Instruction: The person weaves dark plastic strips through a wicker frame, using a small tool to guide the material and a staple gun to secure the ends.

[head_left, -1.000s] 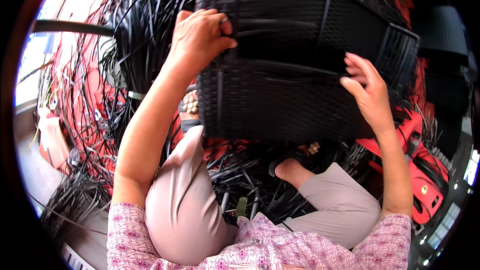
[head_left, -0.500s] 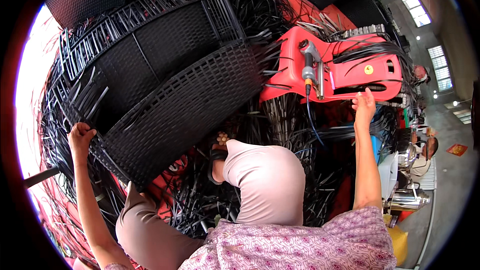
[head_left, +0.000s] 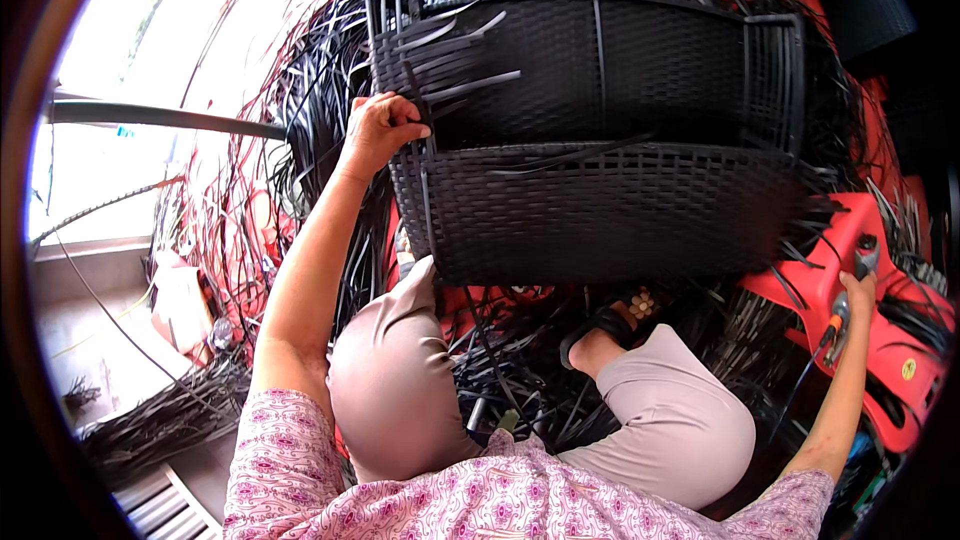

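In front of me a black woven wicker furniture piece (head_left: 600, 210) lies on its side, with a slatted frame along its far side and a hollow in the middle. Loose black strips (head_left: 455, 65) stick out at its left end. My left hand (head_left: 385, 130) is pinched closed on that piece's left edge, by the near corner of the hollow. At the far right, my right hand (head_left: 858, 295) wraps round the grip of a grey air staple gun (head_left: 868, 258), which is over a red plastic chair (head_left: 825, 250) lying down. The fingers partly cover the gun.
Heaps of black strips (head_left: 330, 90) surround the woven piece. A dark metal bar (head_left: 170, 115) juts in at the left. The gun's hose (head_left: 795, 395) runs down by my knee. Bundled strips (head_left: 160, 410) lie at the lower left.
The view has swung left. My right hand has gone from the red chair's near edge to the staple gun and closed on it. My left hand stays at the woven piece's left edge.
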Available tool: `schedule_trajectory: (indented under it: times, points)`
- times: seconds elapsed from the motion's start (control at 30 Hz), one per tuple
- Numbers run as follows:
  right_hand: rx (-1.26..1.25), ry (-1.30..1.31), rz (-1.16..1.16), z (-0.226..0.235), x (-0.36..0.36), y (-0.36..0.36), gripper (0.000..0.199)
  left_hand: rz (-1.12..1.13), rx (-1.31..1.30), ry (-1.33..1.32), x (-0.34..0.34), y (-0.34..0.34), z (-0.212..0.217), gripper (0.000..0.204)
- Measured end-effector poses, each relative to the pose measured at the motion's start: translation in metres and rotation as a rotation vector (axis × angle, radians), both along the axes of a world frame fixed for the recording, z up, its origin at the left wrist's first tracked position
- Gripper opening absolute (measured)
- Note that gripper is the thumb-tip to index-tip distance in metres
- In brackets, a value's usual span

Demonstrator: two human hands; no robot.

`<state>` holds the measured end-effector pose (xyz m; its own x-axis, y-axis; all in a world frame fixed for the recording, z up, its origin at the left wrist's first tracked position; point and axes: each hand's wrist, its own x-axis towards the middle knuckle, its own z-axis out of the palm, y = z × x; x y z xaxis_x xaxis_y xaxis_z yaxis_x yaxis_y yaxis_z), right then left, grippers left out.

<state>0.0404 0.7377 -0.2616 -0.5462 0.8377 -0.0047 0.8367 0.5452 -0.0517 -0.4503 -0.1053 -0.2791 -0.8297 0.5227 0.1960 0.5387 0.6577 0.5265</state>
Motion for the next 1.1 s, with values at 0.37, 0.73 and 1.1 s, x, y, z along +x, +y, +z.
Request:
schedule_trajectory:
  times: [0.37,0.73,1.1]
  points:
    - [-0.315,0.532,-0.176,0.033,-0.025,-0.12,0.089,0.017,-0.08,-0.006,0.007,-0.015,0.015,0.025]
    - [-0.678,0.484,0.681,0.137,-0.189,-0.472,0.046,0.011,-0.094,-0.034,-0.004,-0.007,0.008,0.023]
    - [-1.468,0.371,0.332,0.09,-0.276,-0.653,0.013,0.023,-0.091,-0.043,-0.003,-0.012,-0.001,0.024]
